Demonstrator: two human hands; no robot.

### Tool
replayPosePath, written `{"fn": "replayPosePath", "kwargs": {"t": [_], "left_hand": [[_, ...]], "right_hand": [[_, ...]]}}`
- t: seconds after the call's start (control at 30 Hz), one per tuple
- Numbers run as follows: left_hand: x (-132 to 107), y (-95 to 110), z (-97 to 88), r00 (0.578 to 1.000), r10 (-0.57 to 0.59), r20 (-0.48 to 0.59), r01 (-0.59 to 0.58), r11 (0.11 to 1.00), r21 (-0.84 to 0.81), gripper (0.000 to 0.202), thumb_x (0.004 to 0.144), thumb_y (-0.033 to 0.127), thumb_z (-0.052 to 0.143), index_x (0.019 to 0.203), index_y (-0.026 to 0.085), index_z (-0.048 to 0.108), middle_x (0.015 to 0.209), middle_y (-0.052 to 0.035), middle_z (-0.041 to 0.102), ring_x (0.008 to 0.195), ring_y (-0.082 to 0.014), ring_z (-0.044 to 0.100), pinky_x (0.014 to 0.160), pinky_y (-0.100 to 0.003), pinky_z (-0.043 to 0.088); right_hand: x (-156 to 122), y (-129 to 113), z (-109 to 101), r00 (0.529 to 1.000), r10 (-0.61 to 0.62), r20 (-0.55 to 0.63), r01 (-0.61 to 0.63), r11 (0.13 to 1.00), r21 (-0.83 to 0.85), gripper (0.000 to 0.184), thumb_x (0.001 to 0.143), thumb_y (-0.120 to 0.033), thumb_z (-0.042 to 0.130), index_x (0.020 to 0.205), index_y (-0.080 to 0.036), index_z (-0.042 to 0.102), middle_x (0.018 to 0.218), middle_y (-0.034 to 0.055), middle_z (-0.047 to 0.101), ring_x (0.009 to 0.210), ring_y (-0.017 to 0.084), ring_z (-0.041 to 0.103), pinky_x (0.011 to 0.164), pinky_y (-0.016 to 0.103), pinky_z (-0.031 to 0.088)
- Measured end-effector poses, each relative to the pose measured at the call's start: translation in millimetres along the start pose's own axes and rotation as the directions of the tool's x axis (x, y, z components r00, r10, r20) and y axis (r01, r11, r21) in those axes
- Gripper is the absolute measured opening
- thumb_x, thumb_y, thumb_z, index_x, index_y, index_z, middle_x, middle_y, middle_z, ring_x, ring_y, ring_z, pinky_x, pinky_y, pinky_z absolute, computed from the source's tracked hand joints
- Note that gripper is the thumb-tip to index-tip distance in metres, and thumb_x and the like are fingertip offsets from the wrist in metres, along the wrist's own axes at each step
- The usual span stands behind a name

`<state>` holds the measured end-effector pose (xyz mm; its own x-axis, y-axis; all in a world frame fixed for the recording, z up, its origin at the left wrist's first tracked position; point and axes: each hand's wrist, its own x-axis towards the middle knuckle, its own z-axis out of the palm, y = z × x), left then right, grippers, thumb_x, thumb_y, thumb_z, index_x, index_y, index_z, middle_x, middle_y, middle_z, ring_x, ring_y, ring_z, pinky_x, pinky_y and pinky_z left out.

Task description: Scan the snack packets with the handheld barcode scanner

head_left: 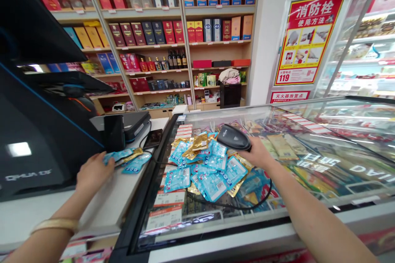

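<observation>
Scanner: handle hidden in right hand. Left of scanner: lower packets mostly covered by upper ones; part of cable hidden beneath; register cut off by left edge. Nearer than scanner: left forearm, right forearm cut off by bottom edge. Beyond scanner: shelf tags too small to read. Right of scanner: goods blurred; lit shelves cut off by right edge.

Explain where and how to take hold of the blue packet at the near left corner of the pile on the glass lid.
Probably pinch the blue packet by its left edge, coming from the left: it looks flat and thin, that edge juts from the pile over the glass lid, and other packets crowd its right side.
</observation>
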<state>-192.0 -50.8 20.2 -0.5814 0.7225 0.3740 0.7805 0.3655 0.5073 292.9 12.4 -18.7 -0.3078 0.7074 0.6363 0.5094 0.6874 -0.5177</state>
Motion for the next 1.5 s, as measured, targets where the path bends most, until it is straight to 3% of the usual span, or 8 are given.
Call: {"fn": "replayPosePath", "kwargs": {"t": [0.17, 0.47, 0.63, 0.8, 0.9, 1.0, 1.2, 1.5], "left_hand": [[-15, -20, -7.3, 0.999, -0.014, 0.046, 0.015, 1.0, -0.021, 0.022, 0.058, 0.032, 0.07, 0.065, 0.023, 0.051, 0.06, -0.0019, 0.049, 0.087, -0.0377, 0.056, 0.09, -0.054, 0.038], [-41, -23, -38.8, 0.992, 0.04, 0.119, -0.08, 0.93, 0.358, 0.03, 0.073, 0.028, 0.048, 0.095, 0.019, 0.065, 0.102, -0.0166, 0.067, 0.079, -0.0326, 0.062, 0.071, -0.039, 0.043], [-45, 0, -49.2, 0.972, -0.156, -0.178, 0.142, 0.986, -0.089, 0.02, 0.072, 0.025, 0.057, 0.09, 0.022, 0.066, 0.065, -0.0037, 0.058, 0.074, -0.0259, 0.057, 0.073, -0.037, 0.045], [-58, 52, -23.0, 0.936, -0.331, 0.118, 0.26, 0.429, -0.865, 0.022, 0.074, 0.006, 0.053, 0.09, 0.019, 0.061, 0.071, -0.0003, 0.059, 0.063, -0.0123, 0.056, 0.066, -0.026, 0.051], [-68, 89, -1.1, 0.856, -0.179, 0.485, 0.464, -0.144, -0.874, 0.027, 0.078, -0.002, 0.043, 0.087, 0.015, 0.061, 0.074, -0.0037, 0.058, 0.059, -0.0084, 0.053, 0.054, -0.018, 0.048], [-80, 128, 21.3, 0.727, 0.003, 0.687, 0.622, -0.427, -0.656, 0.034, 0.084, -0.001, 0.033, 0.091, 0.012, 0.063, 0.079, -0.0075, 0.056, 0.055, -0.0063, 0.049, 0.045, -0.013, 0.042], [-104, 188, 61.8, 0.593, 0.327, 0.736, 0.764, -0.518, -0.385, 0.036, 0.088, 0.004, 0.03, 0.098, 0.012, 0.064, 0.088, -0.0096, 0.056, 0.052, -0.0044, 0.042, 0.041, -0.013, 0.037], [-112, 190, 87.0, 0.589, 0.4, 0.703, 0.79, -0.469, -0.395, 0.034, 0.089, 0.006, 0.032, 0.1, 0.014, 0.064, 0.091, -0.0098, 0.058, 0.054, -0.0061, 0.042, 0.044, -0.014, 0.036]], "right_hand": [[-1, 0, 2, 0.999, -0.025, -0.024, 0.025, 1.0, 0.013, 0.027, 0.071, -0.033, 0.062, 0.091, -0.017, 0.068, 0.082, 0.0055, 0.072, 0.075, 0.022, 0.064, 0.07, 0.031, 0.051], [-2, 1, 2, 0.997, -0.07, -0.029, 0.07, 0.998, 0.001, 0.024, 0.073, -0.034, 0.062, 0.087, -0.015, 0.07, 0.077, 0.005, 0.071, 0.067, 0.02, 0.064, 0.064, 0.028, 0.05], [-1, -1, 1, 0.997, -0.076, -0.034, 0.076, 0.997, -0.012, 0.023, 0.072, -0.032, 0.062, 0.088, -0.016, 0.069, 0.077, 0.0047, 0.071, 0.067, 0.02, 0.064, 0.064, 0.029, 0.05], [-1, 1, 2, 0.997, -0.067, -0.044, 0.067, 0.998, 0.009, 0.02, 0.072, -0.031, 0.062, 0.085, -0.017, 0.068, 0.078, 0.0051, 0.072, 0.068, 0.02, 0.064, 0.064, 0.03, 0.05], [-1, 1, 2, 0.998, -0.06, -0.023, 0.061, 0.997, 0.048, 0.021, 0.072, -0.03, 0.063, 0.089, -0.018, 0.069, 0.081, 0.0053, 0.073, 0.072, 0.022, 0.066, 0.067, 0.03, 0.052], [-1, -1, 0, 0.997, -0.078, 0.001, 0.078, 0.992, 0.094, 0.021, 0.073, -0.03, 0.065, 0.09, -0.019, 0.069, 0.085, 0.0052, 0.074, 0.076, 0.023, 0.068, 0.071, 0.032, 0.053], [0, -7, -1, 0.994, -0.099, 0.044, 0.09, 0.982, 0.165, 0.026, 0.073, -0.027, 0.067, 0.099, -0.021, 0.069, 0.093, 0.0043, 0.074, 0.085, 0.024, 0.069, 0.078, 0.034, 0.055], [1, -18, -7, 0.986, -0.136, 0.098, 0.116, 0.975, 0.188, 0.028, 0.074, -0.028, 0.067, 0.101, -0.021, 0.067, 0.095, 0.0036, 0.074, 0.095, 0.025, 0.068, 0.083, 0.034, 0.054]]}}
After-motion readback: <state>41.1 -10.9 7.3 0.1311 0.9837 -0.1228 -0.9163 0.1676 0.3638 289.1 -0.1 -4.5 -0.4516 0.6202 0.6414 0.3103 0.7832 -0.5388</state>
